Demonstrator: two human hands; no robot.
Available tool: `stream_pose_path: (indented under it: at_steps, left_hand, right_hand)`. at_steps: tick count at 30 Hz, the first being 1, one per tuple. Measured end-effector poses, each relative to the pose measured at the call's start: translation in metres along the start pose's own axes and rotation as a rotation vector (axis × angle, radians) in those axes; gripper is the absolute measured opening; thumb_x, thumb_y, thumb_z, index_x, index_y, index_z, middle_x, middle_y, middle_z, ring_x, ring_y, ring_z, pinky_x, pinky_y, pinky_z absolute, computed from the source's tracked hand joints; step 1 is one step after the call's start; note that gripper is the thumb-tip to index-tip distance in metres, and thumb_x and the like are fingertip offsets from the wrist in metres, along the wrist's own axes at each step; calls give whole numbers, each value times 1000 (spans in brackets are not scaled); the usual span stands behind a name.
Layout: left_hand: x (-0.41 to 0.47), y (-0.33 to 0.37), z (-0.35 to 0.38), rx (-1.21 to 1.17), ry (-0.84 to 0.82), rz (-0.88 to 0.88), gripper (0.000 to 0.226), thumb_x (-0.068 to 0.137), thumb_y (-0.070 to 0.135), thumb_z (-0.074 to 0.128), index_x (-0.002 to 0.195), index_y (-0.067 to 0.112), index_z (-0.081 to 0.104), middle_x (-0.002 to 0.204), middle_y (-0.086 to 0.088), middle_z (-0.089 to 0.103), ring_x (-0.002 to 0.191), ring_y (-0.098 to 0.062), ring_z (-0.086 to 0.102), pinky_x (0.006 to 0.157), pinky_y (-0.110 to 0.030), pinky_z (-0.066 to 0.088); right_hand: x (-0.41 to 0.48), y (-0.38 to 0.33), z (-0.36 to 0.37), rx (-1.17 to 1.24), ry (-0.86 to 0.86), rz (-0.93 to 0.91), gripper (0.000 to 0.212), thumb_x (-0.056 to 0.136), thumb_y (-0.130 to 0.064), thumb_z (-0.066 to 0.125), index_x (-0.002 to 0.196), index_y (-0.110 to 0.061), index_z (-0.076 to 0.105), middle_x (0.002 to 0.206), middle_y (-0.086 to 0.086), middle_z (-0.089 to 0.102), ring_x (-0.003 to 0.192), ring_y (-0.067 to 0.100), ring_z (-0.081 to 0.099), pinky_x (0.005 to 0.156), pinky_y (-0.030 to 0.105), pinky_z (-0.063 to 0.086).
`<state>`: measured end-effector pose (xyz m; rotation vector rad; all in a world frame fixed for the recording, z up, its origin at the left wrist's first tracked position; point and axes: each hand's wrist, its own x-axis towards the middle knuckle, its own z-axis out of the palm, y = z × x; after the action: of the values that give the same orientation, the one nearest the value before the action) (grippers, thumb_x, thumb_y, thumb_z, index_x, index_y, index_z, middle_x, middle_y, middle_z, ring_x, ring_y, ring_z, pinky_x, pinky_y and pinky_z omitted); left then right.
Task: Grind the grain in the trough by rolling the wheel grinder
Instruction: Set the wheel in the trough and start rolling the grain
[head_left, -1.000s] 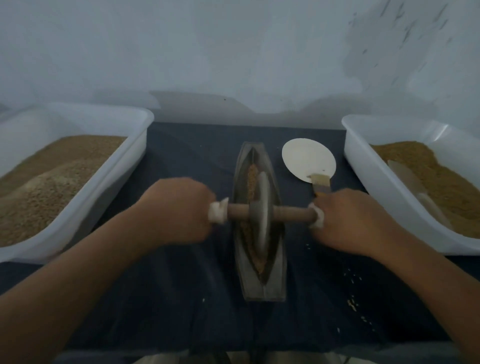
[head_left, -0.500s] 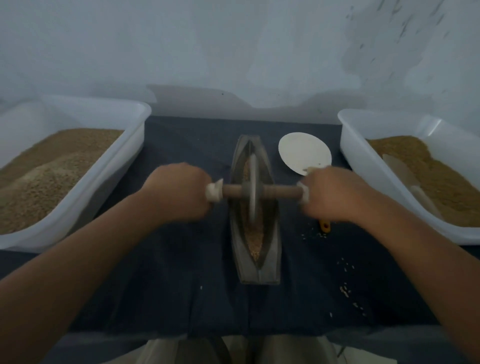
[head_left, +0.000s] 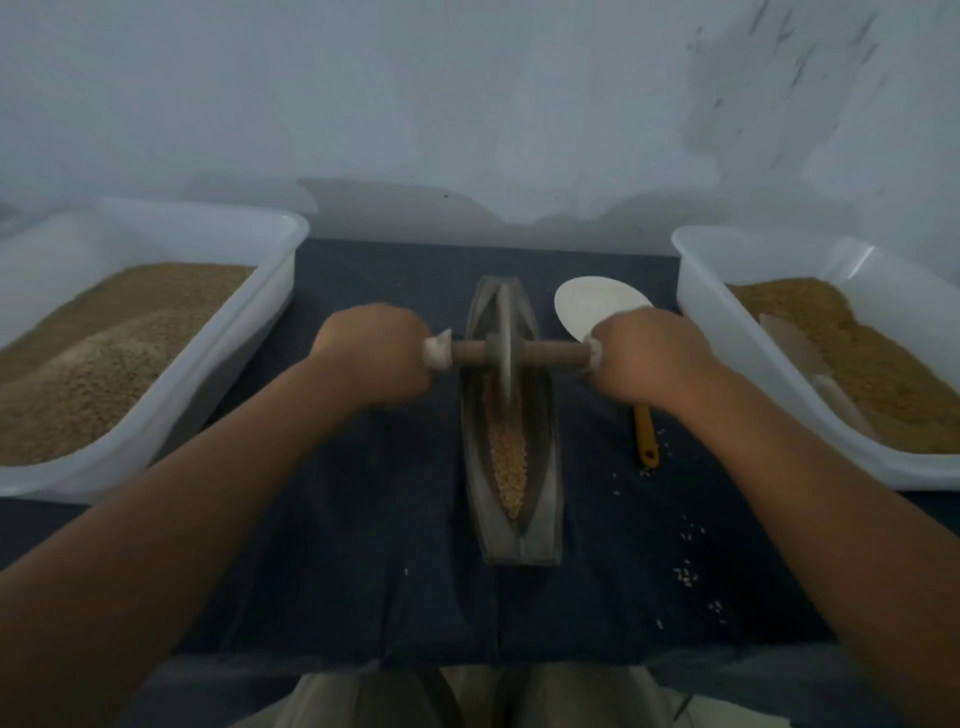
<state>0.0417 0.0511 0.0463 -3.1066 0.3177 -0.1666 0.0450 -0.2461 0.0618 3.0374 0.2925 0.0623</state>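
- Count: 1 trough (head_left: 511, 540), 1 wheel grinder (head_left: 503, 358), 2 white tubs, 2 hands, 1 white scoop (head_left: 597, 306), 1 dark cloth (head_left: 363, 545) under everything.
- Trough sits centre on the cloth, long axis running away from the person. The wheel stands upright in its far third, axle crosswise.
- Left hand (head_left: 371, 358) is wrapped round the left end of the axle, right hand (head_left: 649, 356) round the right end. Both fists are closed on it.
- Grain (head_left: 509, 457) lies exposed in the near half of the trough, towards the near tip.
- Left tub (head_left: 249, 332) and right tub (head_left: 711, 312) both hold brown grain. A pale flat tool (head_left: 795, 348) lies in the right one.
- The scoop is just right of the trough, its orange handle (head_left: 645, 436) pointing towards the person. The right hand covers part of it.
- Loose grains (head_left: 685, 574) are scattered on the cloth, right of the trough.
- Versus a second ago: the wheel has rolled from mid-trough towards the far end, both hands with it. More grain is uncovered behind it, and the orange handle now shows.
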Motion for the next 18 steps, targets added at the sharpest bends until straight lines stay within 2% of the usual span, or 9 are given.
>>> stream_pose_path:
  at_steps: [2,5,8,11,14,16,18]
  left_hand:
    - [-40,-5,10,8,31,66,28,77,53,58,65,28,55,61,11,53,55,-9,51,50,-25,35]
    - [-83,-10,17,-30,119,117,28,67,58,50,59,31,48,49,15,46,44,-1,42,44,-19,23]
    - [-60,-6,16,-18,23,63,27,71,54,54,63,29,55,55,12,53,49,-6,50,46,-23,31]
    - [-6,-1,11,-2,10,-60,24,79,47,59,69,26,59,69,9,59,61,-15,56,57,-30,43]
    - [22,2,6,1,32,-89,22,79,45,61,71,24,60,75,5,62,66,-20,59,62,-33,45]
    - [11,4,3,32,24,-51,23,80,45,62,71,25,60,72,6,61,64,-18,58,59,-31,43]
    - [-14,2,3,74,34,28,24,81,47,62,67,28,57,66,9,57,58,-13,54,52,-27,36]
  right_hand:
    - [-42,6,-2,37,-19,-108,32,84,-55,45,69,-31,58,63,-8,60,58,7,59,56,33,53]
    - [-82,11,-5,76,-23,-187,40,69,-63,34,61,-30,56,51,-10,55,44,3,52,42,24,37]
    - [-56,5,0,5,29,-133,36,83,-58,42,63,-30,55,57,-9,56,52,4,54,49,29,43]
    - [-4,-2,5,-14,107,-17,27,94,-43,53,73,-29,59,73,-6,63,67,15,59,67,38,55]
    - [24,0,8,-36,145,46,26,94,-42,53,73,-28,59,73,-6,61,64,13,52,64,35,47]
    - [16,2,7,-24,53,28,23,93,-41,54,74,-30,59,74,-6,62,65,12,55,61,33,45]
    - [-10,8,5,39,-123,-38,21,89,-41,59,72,-29,61,70,-4,64,62,11,61,56,32,47]
